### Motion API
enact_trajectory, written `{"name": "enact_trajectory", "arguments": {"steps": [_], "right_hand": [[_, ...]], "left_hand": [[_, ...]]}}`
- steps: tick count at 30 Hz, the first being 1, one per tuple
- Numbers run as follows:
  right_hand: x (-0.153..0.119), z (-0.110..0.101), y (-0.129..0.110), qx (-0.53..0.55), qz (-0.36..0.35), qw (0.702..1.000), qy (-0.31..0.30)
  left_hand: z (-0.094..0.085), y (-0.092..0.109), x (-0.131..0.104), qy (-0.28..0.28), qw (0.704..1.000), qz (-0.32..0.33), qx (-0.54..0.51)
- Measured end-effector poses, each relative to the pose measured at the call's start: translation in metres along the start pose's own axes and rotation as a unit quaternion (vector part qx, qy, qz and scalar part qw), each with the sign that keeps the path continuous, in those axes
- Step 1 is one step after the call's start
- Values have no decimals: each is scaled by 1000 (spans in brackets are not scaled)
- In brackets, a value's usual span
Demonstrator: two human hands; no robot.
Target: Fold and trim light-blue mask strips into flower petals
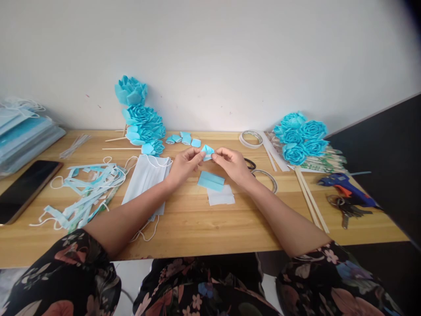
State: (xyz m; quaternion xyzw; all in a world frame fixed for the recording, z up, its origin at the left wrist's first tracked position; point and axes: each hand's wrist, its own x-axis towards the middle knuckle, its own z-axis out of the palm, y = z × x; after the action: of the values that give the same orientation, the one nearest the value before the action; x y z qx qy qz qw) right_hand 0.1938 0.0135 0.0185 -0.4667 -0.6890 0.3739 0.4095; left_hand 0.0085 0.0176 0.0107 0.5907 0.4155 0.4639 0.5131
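Note:
Between my two hands is a small folded blue piece (207,152), its top coming to a point. My left hand (186,166) pinches its left side, and my right hand (231,165) pinches the right side. Just below them a blue rectangle (211,181) lies on the wooden table (210,232), partly over a white piece (221,195). Several small folded blue pieces (186,138) lie behind my left hand. A face mask (144,175) is flat under my left forearm.
Blue flowers (144,120) on sticks stand left, more (301,136) right. Cut strips (85,188), a phone (28,188) and stacked masks (28,136) are left. Tape rolls (251,139), wooden sticks (311,199), a glue gun (347,188) and keys (347,210) are right.

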Motion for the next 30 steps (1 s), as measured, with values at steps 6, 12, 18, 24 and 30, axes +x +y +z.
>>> {"name": "enact_trajectory", "arguments": {"steps": [6, 12, 18, 24, 30], "right_hand": [[8, -20, -1, -6, -20, 998, 51], [16, -54, -3, -275, -4, 960, 46], [11, -43, -8, -407, -30, 910, -79], [8, -28, -5, -491, -80, 858, -130], [9, -24, -3, -479, -65, 868, -117]], "left_hand": [[1, 0, 1, 13, 1000, -21, -4], [1, 0, 0, 23, 999, -21, -35], [2, -4, 0, 21, 999, -17, -39], [1, -7, 2, 27, 999, -24, -39], [0, -5, 3, 27, 999, -33, -32]]}}
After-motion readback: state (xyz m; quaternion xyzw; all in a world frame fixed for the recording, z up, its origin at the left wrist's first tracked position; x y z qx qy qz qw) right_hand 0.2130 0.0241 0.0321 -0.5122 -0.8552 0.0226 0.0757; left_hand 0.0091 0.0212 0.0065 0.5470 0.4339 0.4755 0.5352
